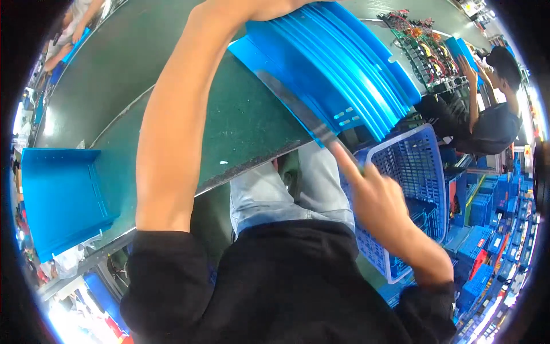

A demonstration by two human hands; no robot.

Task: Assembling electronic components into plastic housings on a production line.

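The ribbed blue panel (344, 69) lies on the green table (229, 123), right of the left forearm and ahead of the right hand (378, 195). That hand is at the panel's near edge, its fingers curled round the end of a flat dark tool (292, 103) and the index finger stretched along it. The tool's blurred blade slants over the panel's plain near-left margin; whether it touches the metal cannot be told.

The left hand (281, 8) is at the panel's far-left end, its palm side toward it. The picture's upper edge cuts it off, so how far its fingers are open, or whether they grip, cannot be told.

Just to the near right of the panel stands a lattice-walled blue basket (415, 157), tilted in view. Smaller blue latticework (423, 219) shows in its lower part; whether that lies inside or beyond the wall is unclear. Farther right of the panel, blue crates (476, 246) are crowded together, their contents too small to tell.

Well left of the panel stands a blue bent-sided sheet (60, 195). Beyond the panel's right end sit circuit boards (427, 51), with a co-worker (492, 123) beside them.
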